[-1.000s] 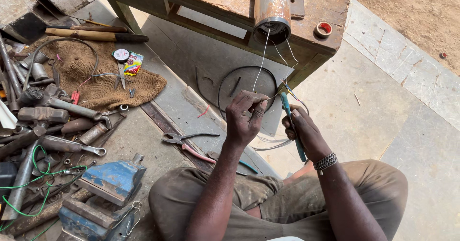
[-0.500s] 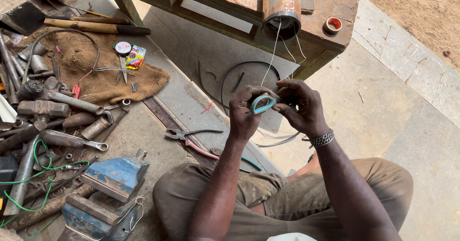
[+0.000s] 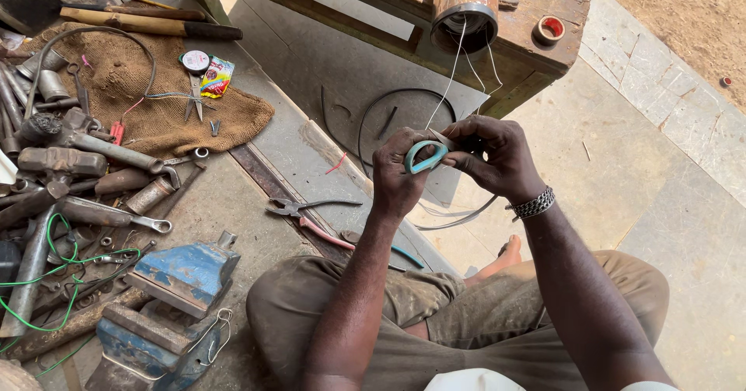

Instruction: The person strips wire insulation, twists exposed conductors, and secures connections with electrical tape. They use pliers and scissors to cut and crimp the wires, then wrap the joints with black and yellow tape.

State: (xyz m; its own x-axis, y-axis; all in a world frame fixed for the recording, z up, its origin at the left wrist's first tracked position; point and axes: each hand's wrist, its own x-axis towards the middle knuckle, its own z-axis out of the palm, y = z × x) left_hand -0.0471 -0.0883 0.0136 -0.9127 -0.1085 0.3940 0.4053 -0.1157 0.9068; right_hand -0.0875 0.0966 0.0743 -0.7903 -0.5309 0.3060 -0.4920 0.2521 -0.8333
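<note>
The person sits on the floor, both hands raised at the centre of the frame. The left hand is closed, its fingers curled around the teal-handled tool, of which only a looped handle shows between the two hands. The right hand is also closed, fingers pinched at the tool's other end and on a thin white wire; whether it grips the tool, the wire or both cannot be told. A metal bracelet sits on the right wrist.

The wire runs up from the hands into the open mouth of a rusty metal pipe, which lies on a wooden table at top centre. A roll of red tape rests on the table just right of the pipe.

On the floor below the hands lie pliers with red grips. A blue bench vise stands at lower left. At upper left a burlap cloth carries small scissors and a round white spool. Wrenches and pipe pieces crowd the left edge, with green wire looped among them.
</note>
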